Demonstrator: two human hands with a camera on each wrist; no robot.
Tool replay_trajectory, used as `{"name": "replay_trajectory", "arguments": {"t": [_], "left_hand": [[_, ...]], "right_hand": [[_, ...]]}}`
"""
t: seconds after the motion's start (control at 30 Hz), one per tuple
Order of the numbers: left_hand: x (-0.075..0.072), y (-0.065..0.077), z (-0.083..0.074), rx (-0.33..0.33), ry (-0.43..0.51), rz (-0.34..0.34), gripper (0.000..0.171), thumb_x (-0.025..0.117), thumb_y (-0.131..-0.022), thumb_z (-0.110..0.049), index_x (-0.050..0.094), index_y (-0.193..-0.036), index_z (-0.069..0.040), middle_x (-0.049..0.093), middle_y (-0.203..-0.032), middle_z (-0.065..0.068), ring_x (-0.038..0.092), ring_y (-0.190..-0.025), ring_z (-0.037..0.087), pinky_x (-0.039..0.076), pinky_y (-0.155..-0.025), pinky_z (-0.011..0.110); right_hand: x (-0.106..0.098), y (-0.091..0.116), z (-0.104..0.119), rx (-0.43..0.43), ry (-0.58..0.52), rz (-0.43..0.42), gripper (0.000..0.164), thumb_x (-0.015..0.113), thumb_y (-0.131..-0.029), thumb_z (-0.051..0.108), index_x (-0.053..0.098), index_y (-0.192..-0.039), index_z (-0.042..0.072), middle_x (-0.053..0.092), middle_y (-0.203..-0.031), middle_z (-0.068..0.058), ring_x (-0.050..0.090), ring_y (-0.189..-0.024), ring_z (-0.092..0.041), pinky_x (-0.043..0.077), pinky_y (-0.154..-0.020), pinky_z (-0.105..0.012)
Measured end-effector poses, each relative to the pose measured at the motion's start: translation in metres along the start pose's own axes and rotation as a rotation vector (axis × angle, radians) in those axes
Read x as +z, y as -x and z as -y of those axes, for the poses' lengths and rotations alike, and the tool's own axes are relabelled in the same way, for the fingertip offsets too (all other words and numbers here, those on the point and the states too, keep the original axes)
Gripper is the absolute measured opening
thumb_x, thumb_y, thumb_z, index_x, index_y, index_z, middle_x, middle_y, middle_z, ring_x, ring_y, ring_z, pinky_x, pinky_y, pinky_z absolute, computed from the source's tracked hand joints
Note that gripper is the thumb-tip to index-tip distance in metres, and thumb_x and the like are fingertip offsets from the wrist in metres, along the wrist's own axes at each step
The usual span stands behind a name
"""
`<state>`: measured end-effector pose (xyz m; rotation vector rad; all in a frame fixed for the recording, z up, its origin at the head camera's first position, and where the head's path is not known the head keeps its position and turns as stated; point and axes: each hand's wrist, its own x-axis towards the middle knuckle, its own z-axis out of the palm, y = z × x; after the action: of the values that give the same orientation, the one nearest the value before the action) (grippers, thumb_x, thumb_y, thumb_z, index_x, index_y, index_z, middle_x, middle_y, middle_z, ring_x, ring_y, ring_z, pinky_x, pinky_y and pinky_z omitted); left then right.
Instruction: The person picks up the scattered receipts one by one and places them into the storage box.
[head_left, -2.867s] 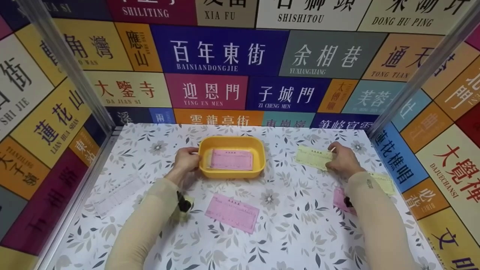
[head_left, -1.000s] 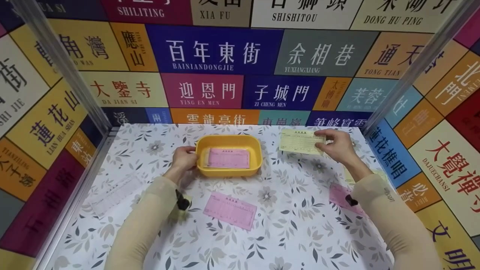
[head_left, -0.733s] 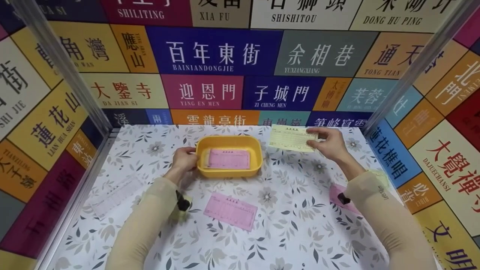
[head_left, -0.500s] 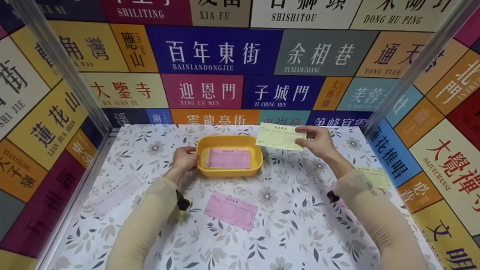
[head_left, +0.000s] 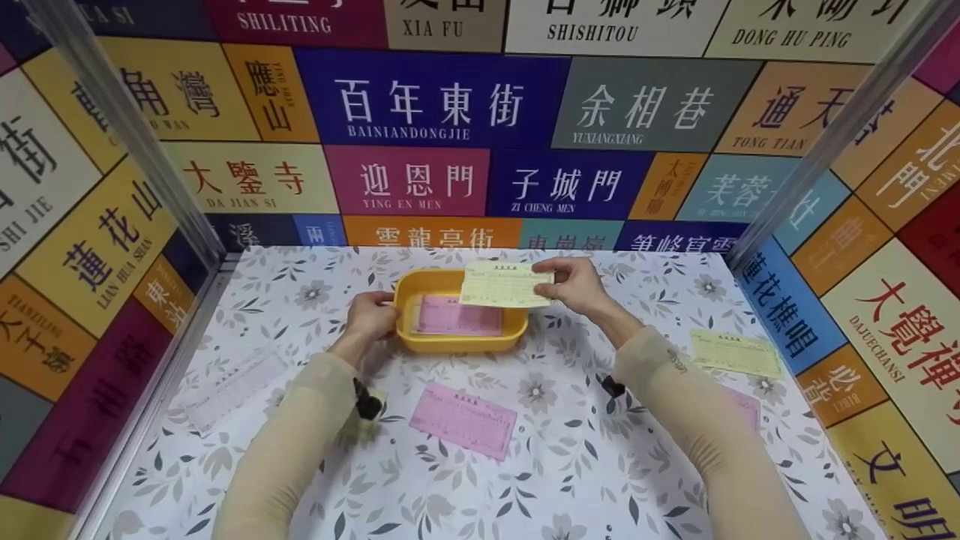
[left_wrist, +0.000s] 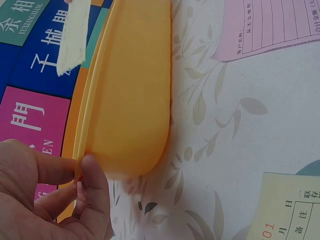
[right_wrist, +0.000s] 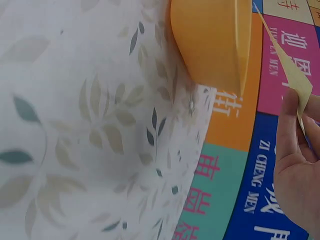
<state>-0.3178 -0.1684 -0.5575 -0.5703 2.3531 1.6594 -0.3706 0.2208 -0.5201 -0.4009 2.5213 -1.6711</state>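
Observation:
My left hand [head_left: 367, 319] pinches the left rim of a yellow plastic box [head_left: 459, 346]. In the left wrist view, thumb and forefinger close on the box's edge. A pink receipt slip [head_left: 442, 319] lies inside the box, over a paler paper at its left end. My right hand [head_left: 576, 286] pinches the right end of a pale yellow receipt slip [head_left: 501, 283], held over the box's right part and covering its back right rim. The right wrist view shows this yellow slip [right_wrist: 295, 80] nearly edge-on, raised above the box's rim, between thumb and fingers.
A pink slip [head_left: 465, 421] lies in front of the box. At right lie a yellow slip [head_left: 735, 352] and a pink slip [head_left: 746, 409], partly under the right forearm. A whitish slip [head_left: 236, 390] is at left; another yellow slip [left_wrist: 285, 210] sits near the left wrist. Printed walls enclose the table.
My right hand has lifted the yellow slip off the right side of the table and carried it left, from beside the box to over it. The left hand keeps its grip on the rim.

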Motion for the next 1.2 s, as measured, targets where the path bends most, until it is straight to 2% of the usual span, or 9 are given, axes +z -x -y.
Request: {"name": "replay_trajectory", "arguments": {"t": [0.1, 0.17, 0.3, 0.47, 0.53, 0.7, 0.83, 1.03, 1.2], "left_hand": [[0.000, 0.000, 0.001, 0.003, -0.010, 0.003, 0.054, 0.060, -0.098, -0.002, 0.069, -0.151, -0.005, 0.073, -0.131, 0.016, 0.071, -0.101, 0.020, 0.062, -0.077, 0.026], [-0.001, -0.001, 0.001, -0.017, -0.007, 0.006, 0.053, 0.061, -0.099, -0.003, 0.069, -0.151, -0.007, 0.072, -0.135, 0.015, 0.071, -0.106, 0.021, 0.063, -0.080, 0.027], [0.000, -0.002, 0.001, -0.040, 0.009, 0.011, 0.054, 0.062, -0.098, -0.003, 0.069, -0.151, -0.008, 0.072, -0.141, 0.016, 0.072, -0.115, 0.025, 0.064, -0.085, 0.030], [0.000, -0.003, 0.002, -0.033, 0.011, 0.005, 0.054, 0.061, -0.098, -0.002, 0.069, -0.151, -0.007, 0.072, -0.139, 0.017, 0.072, -0.115, 0.026, 0.063, -0.082, 0.029], [0.000, -0.003, 0.002, -0.029, 0.011, 0.005, 0.054, 0.060, -0.098, -0.002, 0.068, -0.151, -0.006, 0.072, -0.140, 0.017, 0.072, -0.117, 0.027, 0.063, -0.082, 0.029], [0.000, -0.002, 0.000, -0.047, 0.017, 0.012, 0.056, 0.058, -0.099, -0.002, 0.066, -0.154, -0.007, 0.070, -0.144, 0.017, 0.071, -0.126, 0.031, 0.064, -0.090, 0.034], [0.000, -0.002, -0.002, -0.061, -0.003, 0.012, 0.057, 0.058, -0.098, -0.002, 0.067, -0.154, -0.010, 0.070, -0.141, 0.013, 0.070, -0.117, 0.024, 0.063, -0.088, 0.032], [0.000, -0.002, -0.002, -0.008, -0.041, 0.002, 0.059, 0.058, -0.096, -0.002, 0.068, -0.154, -0.007, 0.074, -0.137, 0.020, 0.068, -0.089, 0.015, 0.057, -0.069, 0.023], [0.000, -0.002, -0.002, -0.046, -0.020, -0.001, 0.060, 0.060, -0.096, -0.002, 0.066, -0.155, -0.009, 0.073, -0.138, 0.018, 0.070, -0.101, 0.020, 0.058, -0.074, 0.024]], "right_hand": [[0.015, -0.006, 0.001, 0.031, 0.025, 0.019, 0.038, 0.086, -0.092, -0.001, 0.082, -0.131, 0.001, 0.075, -0.075, 0.000, 0.057, -0.061, -0.004, 0.059, -0.065, -0.022], [0.026, -0.010, 0.003, 0.052, 0.040, 0.033, 0.038, 0.086, -0.092, 0.000, 0.082, -0.130, 0.002, 0.068, -0.067, 0.006, 0.053, -0.058, -0.005, 0.058, -0.064, -0.022], [0.045, -0.017, 0.006, 0.088, 0.056, 0.055, 0.039, 0.088, -0.089, 0.000, 0.084, -0.127, 0.003, 0.072, -0.070, 0.007, 0.052, -0.057, -0.004, 0.055, -0.061, -0.021], [0.065, -0.025, 0.006, 0.101, 0.068, 0.088, 0.038, 0.087, -0.086, -0.001, 0.084, -0.125, 0.000, 0.071, -0.073, 0.007, 0.046, -0.057, -0.004, 0.045, -0.056, -0.018], [0.072, -0.027, 0.006, 0.114, 0.071, 0.102, 0.038, 0.087, -0.087, -0.002, 0.084, -0.125, -0.001, 0.070, -0.072, 0.006, 0.048, -0.057, -0.004, 0.047, -0.057, -0.018], [0.084, -0.031, 0.006, 0.141, 0.083, 0.107, 0.038, 0.087, -0.086, -0.004, 0.084, -0.123, -0.002, 0.084, -0.099, -0.013, 0.056, -0.058, -0.005, 0.055, -0.067, -0.019], [0.088, -0.035, 0.005, 0.168, 0.114, 0.119, 0.039, 0.086, -0.086, -0.005, 0.083, -0.124, -0.003, 0.082, -0.126, -0.025, 0.066, -0.058, -0.008, 0.063, -0.072, -0.023], [0.091, -0.037, 0.005, 0.159, 0.282, 0.153, 0.041, 0.086, -0.088, 0.002, 0.084, -0.128, 0.004, 0.081, -0.135, -0.018, 0.065, -0.093, -0.017, 0.058, -0.085, -0.033], [0.092, -0.036, 0.010, 0.114, 0.385, 0.177, 0.040, 0.086, -0.092, 0.009, 0.082, -0.131, 0.004, 0.081, -0.133, -0.016, 0.067, -0.111, -0.028, 0.059, -0.100, -0.045]]}}
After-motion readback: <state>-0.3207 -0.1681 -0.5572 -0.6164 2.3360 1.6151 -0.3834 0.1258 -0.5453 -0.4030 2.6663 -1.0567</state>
